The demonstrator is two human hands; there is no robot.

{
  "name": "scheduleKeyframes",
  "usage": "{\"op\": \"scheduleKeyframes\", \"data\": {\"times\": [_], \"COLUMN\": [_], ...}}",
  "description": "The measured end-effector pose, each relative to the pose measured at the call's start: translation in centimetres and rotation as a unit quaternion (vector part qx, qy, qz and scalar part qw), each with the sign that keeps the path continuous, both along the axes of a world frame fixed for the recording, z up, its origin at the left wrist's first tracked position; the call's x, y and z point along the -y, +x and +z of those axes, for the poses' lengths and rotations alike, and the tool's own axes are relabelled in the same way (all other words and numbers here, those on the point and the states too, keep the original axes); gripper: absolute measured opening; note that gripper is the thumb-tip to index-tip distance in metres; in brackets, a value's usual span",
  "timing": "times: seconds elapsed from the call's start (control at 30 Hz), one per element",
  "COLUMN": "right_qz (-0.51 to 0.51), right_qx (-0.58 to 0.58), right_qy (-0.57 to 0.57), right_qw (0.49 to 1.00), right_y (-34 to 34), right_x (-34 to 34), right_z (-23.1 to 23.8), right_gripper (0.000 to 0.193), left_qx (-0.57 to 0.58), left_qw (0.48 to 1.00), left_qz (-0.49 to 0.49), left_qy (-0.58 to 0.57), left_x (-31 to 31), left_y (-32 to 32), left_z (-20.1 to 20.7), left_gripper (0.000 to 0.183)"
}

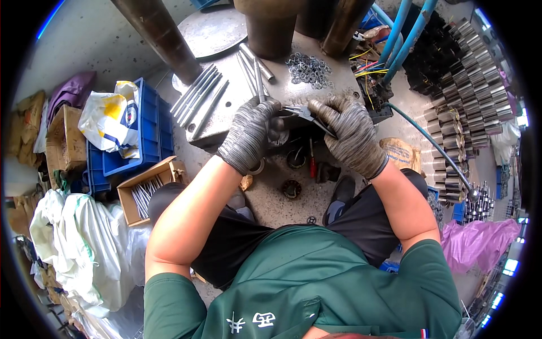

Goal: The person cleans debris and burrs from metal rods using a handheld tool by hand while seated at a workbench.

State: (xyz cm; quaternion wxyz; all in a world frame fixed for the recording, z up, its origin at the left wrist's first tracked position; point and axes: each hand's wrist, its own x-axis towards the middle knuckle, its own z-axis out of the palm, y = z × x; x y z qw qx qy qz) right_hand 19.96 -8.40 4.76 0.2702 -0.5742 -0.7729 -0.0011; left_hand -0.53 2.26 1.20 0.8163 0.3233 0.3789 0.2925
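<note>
My left hand, in a grey knitted glove, is closed around a slim metal shaft that points up over the press table. Facing it, my gloved right hand grips a pair of pliers, whose jaws reach left to the fingers of my left hand. Whether the jaws hold a clip there is too small to tell. Beyond my hands lies a pile of small ring-shaped metal clips. A row of loose metal shafts rests on the table at left, with a few more behind my left hand.
Thick steel columns rise from the table. At left are a blue crate and a carton of shafts. Stacked metal cylinders and a dark green hose stand at right. A red-handled tool is below the table edge.
</note>
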Motion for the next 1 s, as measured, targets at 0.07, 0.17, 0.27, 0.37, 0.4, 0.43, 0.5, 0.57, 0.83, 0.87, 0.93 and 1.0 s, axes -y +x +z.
{"op": "scheduleKeyframes", "data": {"times": [0.07,0.17,0.27,0.37,0.4,0.43,0.5,0.57,0.83,0.87,0.93,1.0], "right_qz": [0.002,-0.009,-0.036,-0.073,-0.095,-0.087,-0.096,-0.109,-0.029,-0.019,0.000,0.038], "right_qx": [0.010,0.015,-0.050,-0.139,-0.170,-0.193,-0.202,-0.204,-0.231,-0.240,-0.249,-0.266], "right_qy": [0.008,-0.006,-0.044,-0.069,-0.078,-0.064,-0.076,-0.130,-0.250,-0.283,-0.286,-0.291], "right_qw": [1.000,1.000,0.997,0.985,0.978,0.975,0.972,0.964,0.940,0.928,0.925,0.918], "right_y": [0.2,0.7,1.7,2.7,3.0,3.5,3.9,3.8,7.2,7.6,6.9,5.7], "right_x": [0.0,0.0,0.3,0.1,0.0,0.1,0.5,0.7,1.0,1.0,1.2,1.2], "right_z": [-0.1,-0.2,-0.4,-0.3,-0.1,0.0,0.4,1.6,1.7,1.7,1.4,1.1], "right_gripper": [0.060,0.060,0.056,0.048,0.043,0.042,0.043,0.047,0.052,0.052,0.052,0.053], "left_qx": [0.001,-0.042,-0.104,-0.120,-0.119,-0.134,-0.157,-0.144,-0.131,-0.142,-0.154,-0.075], "left_qw": [1.000,0.997,0.982,0.973,0.973,0.965,0.943,0.942,0.939,0.938,0.933,0.942], "left_qz": [0.008,-0.014,-0.069,-0.060,-0.061,-0.067,-0.064,-0.057,-0.074,-0.090,-0.105,-0.089], "left_qy": [-0.002,0.066,0.142,0.189,0.189,0.217,0.287,0.299,0.308,0.302,0.307,0.316], "left_x": [0.2,0.4,0.3,0.3,0.2,0.3,0.4,0.5,0.9,0.9,1.2,1.5], "left_y": [0.0,-0.1,-0.5,-1.0,-1.1,-1.3,-1.3,-1.3,-2.0,-2.1,-2.2,-2.0], "left_z": [0.1,0.5,0.6,0.4,0.3,0.4,-0.1,-0.7,0.8,1.1,1.2,0.1], "left_gripper": [0.012,0.013,0.021,0.036,0.036,0.034,0.029,0.028,0.026,0.027,0.026,0.025]}}
